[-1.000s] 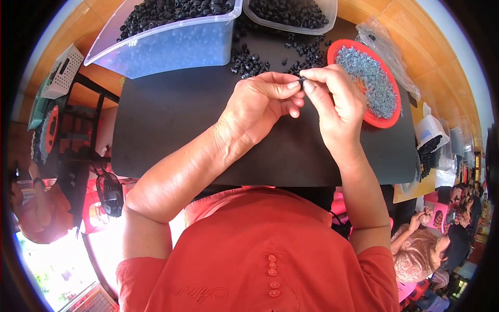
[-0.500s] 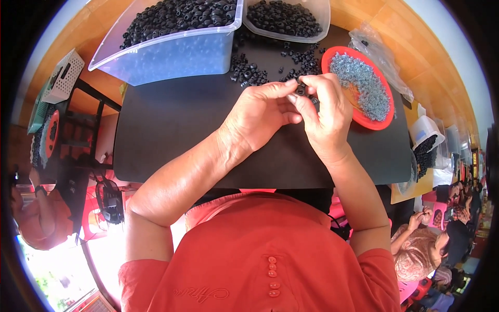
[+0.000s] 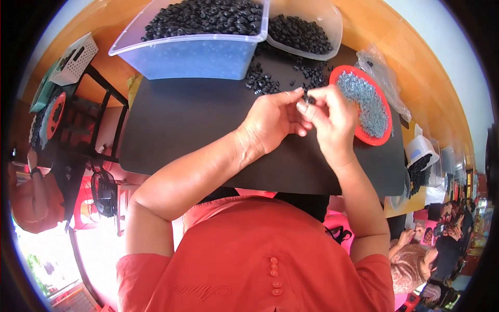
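Over the dark table, my left hand (image 3: 271, 117) and my right hand (image 3: 334, 122) meet with their fingertips close together. A small round black part (image 3: 311, 100) is pinched between the thumb and forefinger of my right hand. My left thumb and forefinger close in beside it; what they grip, if anything, is too small to make out. Loose black parts (image 3: 261, 82) lie scattered just beyond my hands. Right of my right hand sits a red plate (image 3: 385, 136) heaped with tiny clear, bluish-grey pieces (image 3: 370, 112).
A large clear tub (image 3: 195, 58) full of black parts stands at the far left of the table (image 3: 176, 125), beside a smaller tub (image 3: 340, 28) of similar parts. A crumpled plastic bag (image 3: 387, 78) lies behind the plate. Other people (image 3: 416, 260) sit off to the right.
The view has shifted, so the tubs and plate appear lower and further right. My hands stay together, and the black part now shows more plainly at my right fingertips.
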A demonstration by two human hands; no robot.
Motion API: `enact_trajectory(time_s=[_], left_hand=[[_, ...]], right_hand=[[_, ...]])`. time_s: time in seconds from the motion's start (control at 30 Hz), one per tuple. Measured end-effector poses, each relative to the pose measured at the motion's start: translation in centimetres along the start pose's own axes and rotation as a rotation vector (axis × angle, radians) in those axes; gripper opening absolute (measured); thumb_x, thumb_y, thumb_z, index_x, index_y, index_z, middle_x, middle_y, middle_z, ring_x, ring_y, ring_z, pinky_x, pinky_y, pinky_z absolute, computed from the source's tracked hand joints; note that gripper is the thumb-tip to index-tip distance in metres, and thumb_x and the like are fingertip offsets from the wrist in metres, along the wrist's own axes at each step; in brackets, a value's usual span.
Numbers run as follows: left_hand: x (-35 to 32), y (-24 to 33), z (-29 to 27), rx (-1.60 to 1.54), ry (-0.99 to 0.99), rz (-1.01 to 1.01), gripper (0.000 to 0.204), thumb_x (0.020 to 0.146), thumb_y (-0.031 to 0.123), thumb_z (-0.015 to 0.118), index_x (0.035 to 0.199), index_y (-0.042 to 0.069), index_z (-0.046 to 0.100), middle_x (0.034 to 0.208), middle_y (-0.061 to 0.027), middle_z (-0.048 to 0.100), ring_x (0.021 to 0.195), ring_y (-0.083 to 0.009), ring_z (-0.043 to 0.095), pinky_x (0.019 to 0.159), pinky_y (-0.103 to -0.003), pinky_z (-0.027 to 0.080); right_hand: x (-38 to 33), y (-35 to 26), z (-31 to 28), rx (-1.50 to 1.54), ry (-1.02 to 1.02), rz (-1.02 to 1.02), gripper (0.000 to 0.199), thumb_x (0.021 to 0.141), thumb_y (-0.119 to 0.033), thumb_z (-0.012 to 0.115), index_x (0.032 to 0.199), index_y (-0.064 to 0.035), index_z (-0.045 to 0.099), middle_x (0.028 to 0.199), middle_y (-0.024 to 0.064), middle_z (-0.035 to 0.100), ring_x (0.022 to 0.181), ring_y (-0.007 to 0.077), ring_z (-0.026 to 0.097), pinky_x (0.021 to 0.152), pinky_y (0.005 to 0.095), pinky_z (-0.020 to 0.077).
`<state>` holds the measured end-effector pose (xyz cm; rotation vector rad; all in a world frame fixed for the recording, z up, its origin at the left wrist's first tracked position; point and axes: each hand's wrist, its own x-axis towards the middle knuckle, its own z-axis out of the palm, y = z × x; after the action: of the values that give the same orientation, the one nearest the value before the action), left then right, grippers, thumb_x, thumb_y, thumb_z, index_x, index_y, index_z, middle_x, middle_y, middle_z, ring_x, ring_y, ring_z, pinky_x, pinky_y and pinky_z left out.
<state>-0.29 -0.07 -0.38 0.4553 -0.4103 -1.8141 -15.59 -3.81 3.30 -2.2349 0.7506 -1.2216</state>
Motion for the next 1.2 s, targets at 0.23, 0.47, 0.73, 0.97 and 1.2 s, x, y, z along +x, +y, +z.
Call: enact_trajectory(time_s=[0.23,0.47,0.73,0.97,1.2], left_hand=[[-1.0,-0.8,2.0,0.495,0.21,0.039,0.02,0.09,0.016,0.064,0.085,-0.003,0.064,0.077,-0.0121,0.064,0.067,-0.0204,0.062,0.059,-0.03,0.049],[-1.1,-0.6,2.9,0.586,0.267,-0.031,0.016,0.088,0.012,0.067,0.084,-0.004,0.065,0.074,-0.0118,0.065,0.063,-0.0186,0.062,0.052,-0.028,0.047],[-1.9,0.4,3.6,0.68,0.301,-0.133,0.013,0.086,0.01,0.068,0.083,-0.003,0.066,0.073,-0.013,0.064,0.061,-0.02,0.062,0.051,-0.029,0.047],[-3.0,2.9,1.5,0.583,0.348,-0.045,0.014,0.087,0.01,0.066,0.086,-0.004,0.065,0.077,-0.0139,0.064,0.065,-0.022,0.063,0.055,-0.03,0.049],[-1.5,3.5,1.5,0.452,0.367,-0.026,0.015,0.088,0.011,0.065,0.085,-0.003,0.064,0.08,-0.0137,0.064,0.068,-0.022,0.063,0.058,-0.031,0.049]], right_hand=[[13.5,-2.7,2.5,0.296,-0.03,0.017,0.032,0.079,-0.003,0.075,0.108,-0.0002,0.063,0.075,0.0002,0.06,0.063,0.007,0.053,0.054,0.0214,0.0408],[11.4,5.1,4.5,-0.131,-0.041,-0.04,0.007,0.081,-0.006,0.067,0.087,-0.0033,0.07,0.071,0.0044,0.068,0.064,0.0107,0.062,0.061,0.0292,0.0494],[9.6,5.3,6.7,-0.454,-0.524,0.039,0.016,0.077,-0.022,0.072,0.082,-0.0065,0.073,0.082,0.0158,0.07,0.081,0.0352,0.068,0.07,0.0457,0.0523],[9.4,6.5,5.3,-0.512,-0.582,0.069,0.018,0.08,-0.017,0.066,0.091,-0.0037,0.072,0.086,0.016,0.071,0.085,0.0346,0.067,0.075,0.0433,0.0506],[10.2,6.5,5.5,-0.594,-0.608,0.072,0.019,0.074,-0.004,0.059,0.088,-0.0044,0.073,0.086,0.0166,0.071,0.085,0.0353,0.067,0.074,0.0444,0.0512]])
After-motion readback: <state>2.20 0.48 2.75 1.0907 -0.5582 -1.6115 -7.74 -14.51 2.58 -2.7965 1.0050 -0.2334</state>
